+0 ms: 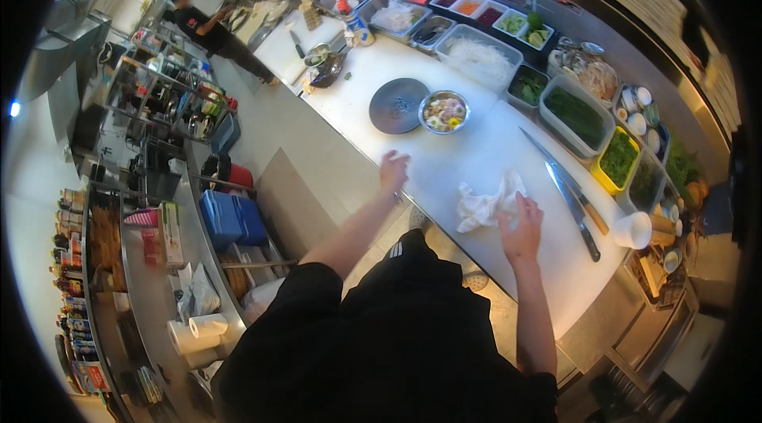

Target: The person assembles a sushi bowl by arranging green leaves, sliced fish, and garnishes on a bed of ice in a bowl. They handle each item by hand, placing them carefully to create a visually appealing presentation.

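Observation:
My left hand (394, 172) is at the near edge of the white worktop (444, 165), its fingers curled in and nothing visible in them. My right hand (521, 229) is over the worktop with its fingers apart, at the right side of a crumpled white cloth (480, 205). Fingertips and cloth meet or overlap there; I see no grip on it. Beyond my hands stands a metal bowl (445, 112) of chopped pale, pink and yellow food. It touches or slightly overlaps a round dark plate (397, 105) on its left.
Two long knives (570, 205) lie right of the cloth, near a white cup (633, 230). Tubs of herbs and a tub of white shreds (479, 56) line the far side. Farther left are another knife (297, 44) and a squeeze bottle (355, 22). A person (208, 30) stands at the far left.

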Demonstrator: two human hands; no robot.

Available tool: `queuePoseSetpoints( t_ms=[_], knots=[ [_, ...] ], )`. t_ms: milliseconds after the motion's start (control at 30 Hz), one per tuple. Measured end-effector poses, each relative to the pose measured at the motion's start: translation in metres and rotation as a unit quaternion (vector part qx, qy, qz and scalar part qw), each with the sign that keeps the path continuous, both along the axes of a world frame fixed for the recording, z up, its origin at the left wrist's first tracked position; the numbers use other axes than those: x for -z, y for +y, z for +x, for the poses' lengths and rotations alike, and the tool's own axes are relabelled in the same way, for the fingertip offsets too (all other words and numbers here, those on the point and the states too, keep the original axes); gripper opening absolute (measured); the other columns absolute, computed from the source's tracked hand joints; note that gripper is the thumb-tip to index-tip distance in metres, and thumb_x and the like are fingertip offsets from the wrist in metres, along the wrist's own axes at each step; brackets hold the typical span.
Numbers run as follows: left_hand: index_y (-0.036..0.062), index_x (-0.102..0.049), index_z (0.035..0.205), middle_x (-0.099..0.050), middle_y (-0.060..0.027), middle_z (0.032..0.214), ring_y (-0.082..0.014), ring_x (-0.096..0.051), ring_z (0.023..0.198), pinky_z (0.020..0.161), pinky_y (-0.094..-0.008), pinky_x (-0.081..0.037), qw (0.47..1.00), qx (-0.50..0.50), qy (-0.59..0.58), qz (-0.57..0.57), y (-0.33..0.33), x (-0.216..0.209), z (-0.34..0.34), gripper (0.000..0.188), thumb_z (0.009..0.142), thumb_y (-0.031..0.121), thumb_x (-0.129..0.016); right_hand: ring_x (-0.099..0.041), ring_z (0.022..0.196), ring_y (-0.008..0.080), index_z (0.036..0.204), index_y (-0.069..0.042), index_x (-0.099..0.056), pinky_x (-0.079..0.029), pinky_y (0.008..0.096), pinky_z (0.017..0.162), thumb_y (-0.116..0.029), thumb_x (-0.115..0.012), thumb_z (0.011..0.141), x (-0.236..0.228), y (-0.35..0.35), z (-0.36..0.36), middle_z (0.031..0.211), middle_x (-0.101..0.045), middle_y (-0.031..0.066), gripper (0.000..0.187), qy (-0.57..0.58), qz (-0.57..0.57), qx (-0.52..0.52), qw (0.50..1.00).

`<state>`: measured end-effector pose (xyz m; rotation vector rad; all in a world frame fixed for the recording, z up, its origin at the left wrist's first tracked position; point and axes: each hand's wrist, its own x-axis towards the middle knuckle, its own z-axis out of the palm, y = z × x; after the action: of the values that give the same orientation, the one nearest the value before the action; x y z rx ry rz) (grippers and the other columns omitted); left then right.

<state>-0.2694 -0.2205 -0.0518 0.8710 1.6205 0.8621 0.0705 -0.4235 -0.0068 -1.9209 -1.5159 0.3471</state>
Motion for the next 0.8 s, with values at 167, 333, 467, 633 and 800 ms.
queuePoseSetpoints(
  t_ms=[167,333,467,633,800],
  knots=[
    [0.0124,-0.032,0.168,-0.039,-0.0266,0.167,-0.0395,-0.05,0.149,0.112,-0.0618,-0.05,0.967,-0.11,-0.207,-0.1,0.106,-0.015,-0.063,0.092,0.1,0.058,-0.075,-0.054,0.132,0.0426,0.144,-0.004,-0.06,-0.048,0.0548,0.11,-0.023,-0.076,0.093,0.014,0.043,-0.063,0.141,-0.057,0.0172,0.056,-0.007,-0.178,-0.015,0.984],
    [0.0147,-0.025,0.17,-0.045,-0.024,0.164,-0.0373,-0.054,0.147,0.112,-0.0603,-0.05,0.97,-0.033,-0.186,-0.155,0.157,-0.032,-0.04,0.095,0.101,0.059,-0.073,-0.059,0.125,0.0397,0.133,-0.007,-0.066,-0.051,0.0519,0.107,-0.016,-0.074,0.087,0.013,0.084,-0.143,0.134,-0.061,0.0168,0.048,-0.143,-0.155,-0.103,0.972],
    [0.0143,-0.034,0.165,-0.063,-0.0148,0.147,-0.031,-0.065,0.129,0.103,-0.0543,-0.055,0.963,0.021,-0.234,-0.129,0.17,-0.035,-0.078,0.079,0.103,0.042,-0.074,-0.063,0.12,0.039,0.125,-0.009,-0.071,-0.052,0.0532,0.105,-0.009,-0.071,0.085,0.014,0.164,-0.247,0.125,-0.067,0.0154,0.04,-0.055,-0.105,-0.188,0.975],
    [0.0126,-0.048,0.152,-0.07,-0.0122,0.134,-0.0253,-0.072,0.11,0.088,-0.0446,-0.061,0.967,-0.163,-0.187,-0.058,0.217,-0.011,-0.207,0.052,0.104,0.02,-0.068,-0.062,0.116,0.0411,0.123,-0.008,-0.071,-0.053,0.0517,0.102,-0.004,-0.068,0.087,-0.008,0.353,-0.342,0.124,-0.068,0.0146,0.036,-0.008,-0.024,-0.223,0.975],
    [0.0077,-0.049,0.155,-0.071,-0.0134,0.132,-0.0248,-0.072,0.111,0.087,-0.0402,-0.061,0.983,-0.148,-0.106,-0.018,0.29,-0.028,-0.299,0.053,0.106,0.021,-0.066,-0.06,0.116,0.0406,0.134,-0.006,-0.068,-0.054,0.0494,0.102,0.0,-0.066,0.09,0.008,0.549,-0.369,0.133,-0.065,0.0142,0.044,-0.088,-0.035,-0.175,0.98]
  ],
)
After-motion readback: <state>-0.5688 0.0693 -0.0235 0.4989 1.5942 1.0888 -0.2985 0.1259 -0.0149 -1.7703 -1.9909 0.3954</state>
